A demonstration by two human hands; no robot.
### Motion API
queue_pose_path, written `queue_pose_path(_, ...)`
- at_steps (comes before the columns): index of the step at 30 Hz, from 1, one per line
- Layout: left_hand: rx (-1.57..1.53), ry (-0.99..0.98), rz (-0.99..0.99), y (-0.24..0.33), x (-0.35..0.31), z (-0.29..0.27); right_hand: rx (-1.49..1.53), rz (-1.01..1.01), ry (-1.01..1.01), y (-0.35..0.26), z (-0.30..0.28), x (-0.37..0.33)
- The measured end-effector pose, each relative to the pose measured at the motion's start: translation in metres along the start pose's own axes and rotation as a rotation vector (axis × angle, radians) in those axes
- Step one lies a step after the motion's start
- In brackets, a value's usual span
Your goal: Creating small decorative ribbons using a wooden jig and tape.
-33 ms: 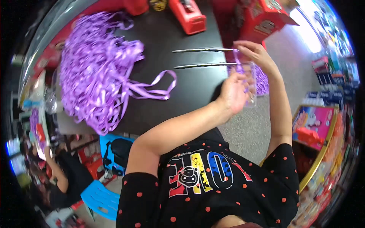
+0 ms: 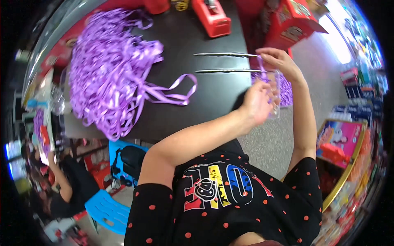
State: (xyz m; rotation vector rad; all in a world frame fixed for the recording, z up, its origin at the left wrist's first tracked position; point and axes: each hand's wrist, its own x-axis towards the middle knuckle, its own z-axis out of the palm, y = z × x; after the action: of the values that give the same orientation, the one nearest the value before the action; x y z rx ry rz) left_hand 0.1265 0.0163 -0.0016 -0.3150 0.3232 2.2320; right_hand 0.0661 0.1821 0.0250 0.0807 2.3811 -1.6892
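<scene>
Two thin metal rods (image 2: pixel 223 54) stick out over the table's right edge from a clear plastic frame (image 2: pixel 276 112). Purple ribbon (image 2: pixel 262 65) runs between the rods near their right ends. With curled fingers, my left hand (image 2: pixel 257 100) is on the ribbon by the frame; its fingertips are partly hidden. My right hand (image 2: pixel 281 63) pinches the ribbon at the end of the far rod. Behind the frame, more purple ribbon (image 2: pixel 286 92) hangs or lies in a mass. A large tangled heap of purple ribbon (image 2: pixel 111 78) covers the left part of the dark table (image 2: pixel 205 92), one loop trailing toward the rods.
A red tape dispenser (image 2: pixel 213 20) stands at the table's far side, and a red box (image 2: pixel 289 24) is beyond its right edge. Blue plastic stools (image 2: pixel 108 211) are at lower left, near another person in black (image 2: pixel 78 184). Packed goods (image 2: pixel 338 139) line the right.
The whole view has shifted slightly, so the table things sit a little further right. Both hands keep nearly the same pose on the ribbon.
</scene>
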Motion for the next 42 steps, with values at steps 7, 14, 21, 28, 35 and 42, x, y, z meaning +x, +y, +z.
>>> queue_pose_path(7, 0.301, -0.19, -0.052, 0.013, -0.063, 0.03, 0.108, 0.205, -0.145, 0.013, -0.002, 0.024)
queue_pose_path(14, 1.662, -0.12, 0.959, 0.092, -0.16, -0.007, -0.012, 0.226, -0.185, 0.012, -0.024, 0.024)
queue_pose_path(21, 2.31, 0.21, 1.049, 0.098, -0.19, -0.054, -0.167, 0.318, 0.188, 0.082, -0.074, -0.008)
queue_pose_path(28, 2.153, -0.056, 1.121, 0.072, -0.184, -0.062, -0.693, 0.135, 0.529, 0.086, -0.03, -0.027)
queue_pose_path(35, 1.919, -0.165, 1.373, 0.085, -0.192, -0.059, -0.17, -0.325, 0.181, -0.084, 0.126, -0.046)
queue_pose_path(42, 1.838, -0.105, 1.343, 0.086, -0.213, -0.067, -0.485, -0.752, -0.156, -0.144, 0.238, 0.017)
